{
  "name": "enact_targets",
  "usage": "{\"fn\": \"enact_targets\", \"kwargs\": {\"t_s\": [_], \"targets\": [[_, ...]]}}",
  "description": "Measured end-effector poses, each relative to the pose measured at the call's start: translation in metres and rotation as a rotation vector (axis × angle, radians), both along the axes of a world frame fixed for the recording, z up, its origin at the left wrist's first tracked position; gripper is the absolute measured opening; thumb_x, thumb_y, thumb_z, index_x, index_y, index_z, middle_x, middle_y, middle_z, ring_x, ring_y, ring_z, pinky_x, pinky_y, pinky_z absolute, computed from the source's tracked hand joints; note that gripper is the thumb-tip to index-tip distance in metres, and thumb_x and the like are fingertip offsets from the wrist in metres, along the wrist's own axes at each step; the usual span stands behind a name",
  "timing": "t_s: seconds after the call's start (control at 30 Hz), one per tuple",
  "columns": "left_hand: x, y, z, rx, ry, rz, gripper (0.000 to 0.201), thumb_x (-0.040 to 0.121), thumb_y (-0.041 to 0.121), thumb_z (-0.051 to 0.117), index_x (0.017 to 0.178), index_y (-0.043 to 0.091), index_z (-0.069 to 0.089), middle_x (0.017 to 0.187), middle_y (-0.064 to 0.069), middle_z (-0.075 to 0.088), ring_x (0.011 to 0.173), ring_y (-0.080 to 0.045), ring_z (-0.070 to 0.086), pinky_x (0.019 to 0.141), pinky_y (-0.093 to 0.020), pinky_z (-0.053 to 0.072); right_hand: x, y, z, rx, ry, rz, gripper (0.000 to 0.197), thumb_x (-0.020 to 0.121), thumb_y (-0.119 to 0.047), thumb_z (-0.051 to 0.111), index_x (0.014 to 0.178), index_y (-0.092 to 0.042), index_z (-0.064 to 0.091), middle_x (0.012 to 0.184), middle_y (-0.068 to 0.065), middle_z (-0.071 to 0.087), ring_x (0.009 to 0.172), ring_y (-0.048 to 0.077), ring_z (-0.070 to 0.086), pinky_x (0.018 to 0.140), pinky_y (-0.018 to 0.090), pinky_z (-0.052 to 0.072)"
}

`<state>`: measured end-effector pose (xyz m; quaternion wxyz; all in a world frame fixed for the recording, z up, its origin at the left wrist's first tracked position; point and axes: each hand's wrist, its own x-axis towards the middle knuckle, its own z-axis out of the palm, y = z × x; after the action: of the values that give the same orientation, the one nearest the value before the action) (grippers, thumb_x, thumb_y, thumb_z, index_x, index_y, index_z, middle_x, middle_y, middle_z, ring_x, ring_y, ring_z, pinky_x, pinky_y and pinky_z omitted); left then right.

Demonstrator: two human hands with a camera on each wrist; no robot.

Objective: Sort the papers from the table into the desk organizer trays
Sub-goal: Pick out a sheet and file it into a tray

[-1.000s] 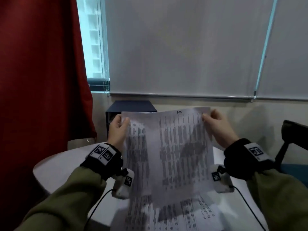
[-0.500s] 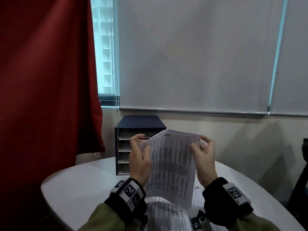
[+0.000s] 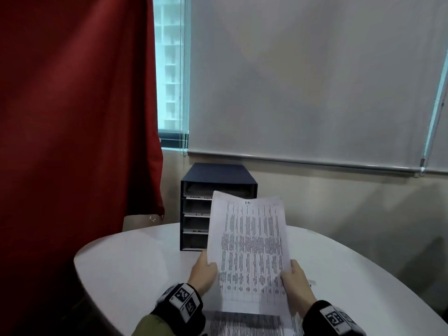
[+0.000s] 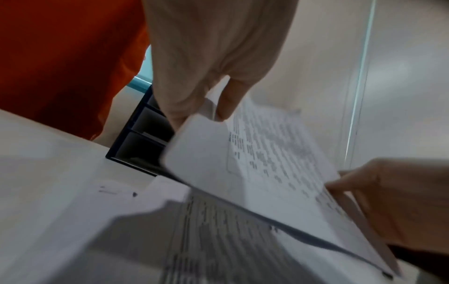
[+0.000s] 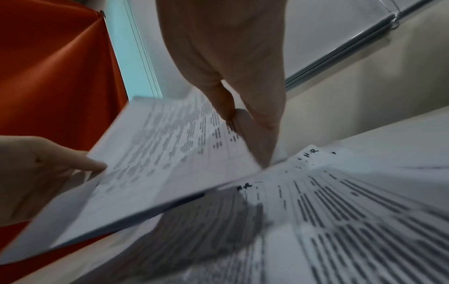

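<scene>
I hold a printed sheet (image 3: 249,248) upright above the round white table (image 3: 135,263), its top edge in front of the dark blue desk organizer (image 3: 218,177). My left hand (image 3: 202,275) pinches its lower left edge and my right hand (image 3: 294,282) pinches its lower right edge. The organizer has several stacked trays with labels, and papers show in the upper ones. In the wrist views the sheet (image 4: 267,163) (image 5: 170,153) is pinched by the left hand (image 4: 201,92) and the right hand (image 5: 245,119). More printed papers (image 3: 244,323) (image 5: 316,221) lie on the table beneath.
A red curtain (image 3: 72,117) hangs at the left beside a window strip. A grey roller blind (image 3: 315,81) covers the wall behind the table. The table's curved edge runs close on the left.
The sheet has turned from wide to upright, and both hands have slid from its top corners down to its lower edges. The head view has lifted, and the organizer shows in full.
</scene>
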<state>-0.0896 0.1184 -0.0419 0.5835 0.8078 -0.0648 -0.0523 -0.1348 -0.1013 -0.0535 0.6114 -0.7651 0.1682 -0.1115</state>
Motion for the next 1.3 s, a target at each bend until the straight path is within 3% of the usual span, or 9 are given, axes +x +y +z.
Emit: {"fn": "enact_targets", "kwargs": {"t_s": [0.17, 0.37, 0.47, 0.67, 0.83, 1.07, 1.17, 1.23, 1.3], "targets": [[0.022, 0.023, 0.001, 0.03, 0.085, 0.154, 0.04, 0.089, 0.007, 0.037, 0.127, 0.011, 0.05, 0.126, -0.009, 0.056, 0.117, -0.03, 0.051, 0.105, -0.039, 0.039, 0.032, 0.003, -0.008, 0.109, 0.178, 0.145, 0.057, 0.085, 0.015, 0.026, 0.14, -0.001, 0.03, 0.123, 0.023, 0.053, 0.092, 0.026, 0.054, 0.063, 0.028, 0.046], [0.048, 0.042, 0.011, -0.043, 0.159, 0.22, 0.014, 0.087, 0.0, 0.037, 0.08, 0.008, 0.045, 0.081, -0.008, 0.049, 0.08, -0.025, 0.046, 0.074, -0.03, 0.034, 0.078, 0.014, -0.008, 0.186, 0.258, 0.153, 0.037, 0.081, 0.013, 0.031, 0.111, 0.003, 0.051, 0.08, 0.017, 0.063, 0.055, 0.022, 0.058, 0.056, 0.026, 0.045], [0.07, 0.046, 0.022, -0.099, 0.163, 0.203, 0.022, 0.085, -0.002, 0.038, 0.066, 0.011, 0.038, 0.071, -0.008, 0.041, 0.065, -0.021, 0.039, 0.067, -0.029, 0.029, 0.111, 0.013, -0.006, 0.211, 0.255, 0.131, 0.047, 0.074, 0.008, 0.034, 0.116, 0.005, 0.054, 0.088, 0.02, 0.061, 0.075, 0.03, 0.057, 0.068, 0.036, 0.043], [0.094, 0.055, 0.05, -0.259, 0.387, 0.037, 0.021, 0.093, 0.018, 0.045, 0.111, 0.007, 0.043, 0.106, -0.011, 0.051, 0.075, -0.036, 0.064, 0.064, -0.036, 0.055, 0.156, 0.013, 0.042, 0.236, 0.239, 0.114, 0.02, 0.088, 0.008, 0.038, 0.095, 0.005, 0.056, 0.097, 0.026, 0.063, 0.084, 0.035, 0.061, 0.07, 0.039, 0.047], [0.105, 0.063, 0.05, -0.153, 0.408, -0.011, 0.035, 0.091, -0.005, 0.027, 0.124, -0.01, 0.038, 0.084, -0.025, 0.064, 0.054, -0.022, 0.06, 0.043, -0.023, 0.051, 0.151, 0.01, 0.064, 0.153, 0.332, 0.239, 0.01, 0.084, -0.011, 0.068, 0.088, -0.006, 0.059, 0.071, 0.006, 0.062, 0.065, 0.02, 0.057, 0.055, 0.026, 0.045], [0.149, 0.032, 0.052, -0.632, 0.366, 0.236, 0.022, 0.095, -0.008, 0.033, 0.077, 0.002, 0.04, 0.071, -0.012, 0.039, 0.058, -0.02, 0.044, 0.034, -0.015, 0.046, 0.167, 0.02, 0.07, 0.583, 0.243, 0.151, 0.004, 0.097, 0.004, 0.045, 0.093, 0.004, 0.047, 0.07, 0.017, 0.059, 0.045, 0.021, 0.06, 0.032, 0.018, 0.046], [0.167, 0.022, 0.064, -0.799, 0.28, 0.266, 0.014, 0.094, -0.01, 0.041, 0.087, -0.001, 0.049, 0.075, -0.014, 0.046, 0.068, -0.022, 0.052, 0.052, -0.02, 0.057, 0.182, 0.03, 0.08, 0.767, 0.07, 0.077, 0.013, 0.095, 0.012, 0.044, 0.105, 0.012, 0.05, 0.089, 0.019, 0.055, 0.073, 0.023, 0.058, 0.042, 0.021, 0.054], [0.17, 0.017, 0.07, -0.847, 0.244, 0.233, 0.015, 0.095, -0.011, 0.038, 0.102, -0.004, 0.049, 0.087, -0.018, 0.052, 0.088, -0.029, 0.057, 0.089, -0.032, 0.055, 0.189, 0.034, 0.08, 0.803, -0.012, 0.054, 0.02, 0.095, 0.014, 0.041, 0.112, 0.016, 0.05, 0.11, 0.026, 0.055, 0.094, 0.028, 0.06, 0.067, 0.022, 0.058], [0.168, 0.014, 0.071, -0.865, 0.238, 0.229, 0.023, 0.097, -0.008, 0.034, 0.116, -0.009, 0.047, 0.108, -0.024, 0.053, 0.114, -0.036, 0.053, 0.103, -0.043, 0.044, 0.186, 0.035, 0.077, 0.842, -0.045, 0.053, 0.017, 0.097, 0.009, 0.037, 0.108, 0.009, 0.049, 0.116, 0.025, 0.049, 0.118, 0.034, 0.053, 0.094, 0.039, 0.05]]}}
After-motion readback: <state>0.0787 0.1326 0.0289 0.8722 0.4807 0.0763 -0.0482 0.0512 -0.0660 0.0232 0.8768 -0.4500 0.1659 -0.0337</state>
